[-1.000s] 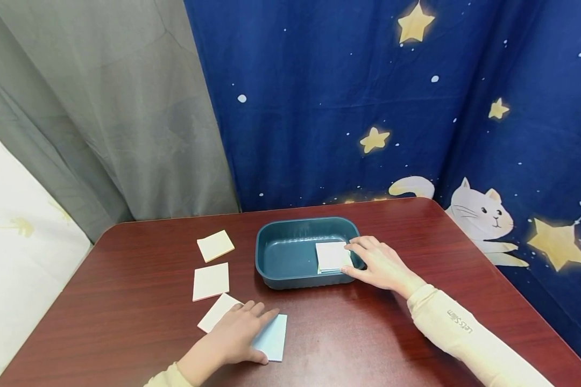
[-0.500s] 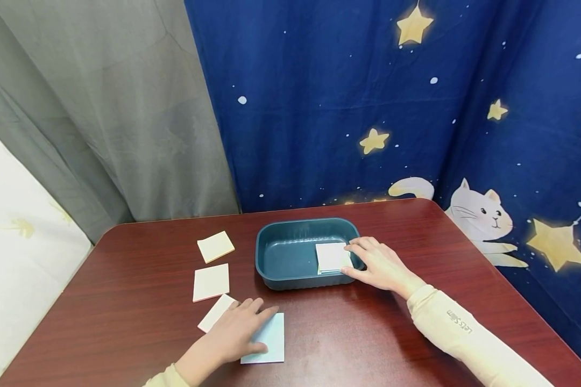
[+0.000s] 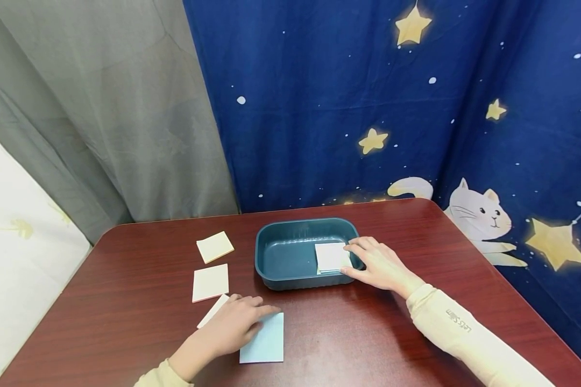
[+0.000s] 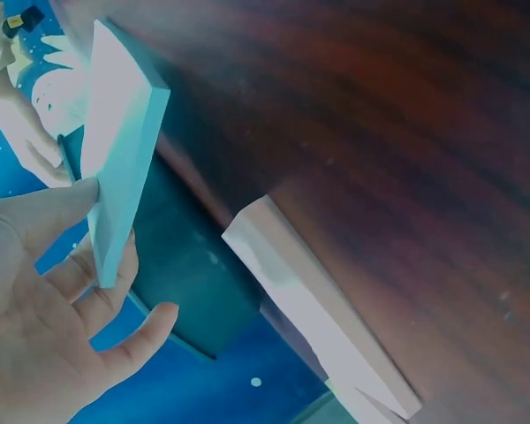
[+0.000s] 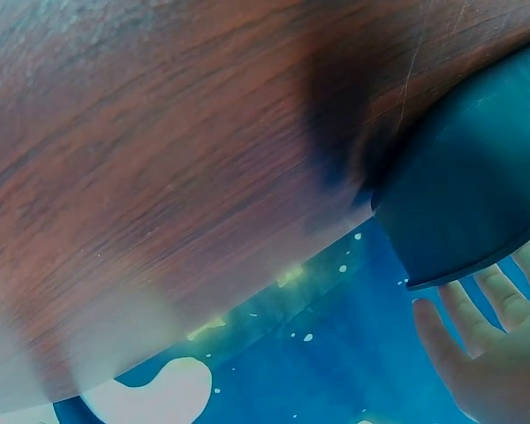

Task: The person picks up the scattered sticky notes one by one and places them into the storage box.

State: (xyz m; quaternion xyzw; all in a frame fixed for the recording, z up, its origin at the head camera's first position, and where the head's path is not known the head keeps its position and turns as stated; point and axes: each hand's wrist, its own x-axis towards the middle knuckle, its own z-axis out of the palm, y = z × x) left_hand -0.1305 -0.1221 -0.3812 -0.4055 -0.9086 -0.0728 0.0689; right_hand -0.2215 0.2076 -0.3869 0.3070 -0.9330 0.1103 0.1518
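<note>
A light blue sticky-note pad (image 3: 266, 344) lies flat at the front of the table. My left hand (image 3: 232, 325) is over its left part, with the index fingertip at its far edge and the thumb above it. In the left wrist view the thumb overlaps the blue pad (image 4: 124, 141). The same hand partly covers a pale pink-edged pad (image 3: 213, 312). My right hand (image 3: 380, 263) reaches over the right rim of a dark teal box (image 3: 295, 282). Its fingers rest beside a stack of sticky-note pads (image 3: 331, 257) inside; in the right wrist view the fingertips pass behind the rim.
A pink-edged white pad (image 3: 210, 282) and a yellow pad (image 3: 215, 247) lie left of the box. The table (image 3: 392, 344) is glossy reddish wood. Behind it hang a grey curtain (image 3: 111, 107) and a blue starry curtain (image 3: 319, 107).
The blue pad has turned from slanted to square and shifted slightly left. My left thumb has come off its near edge and drawn up and left. The right hand has stayed put.
</note>
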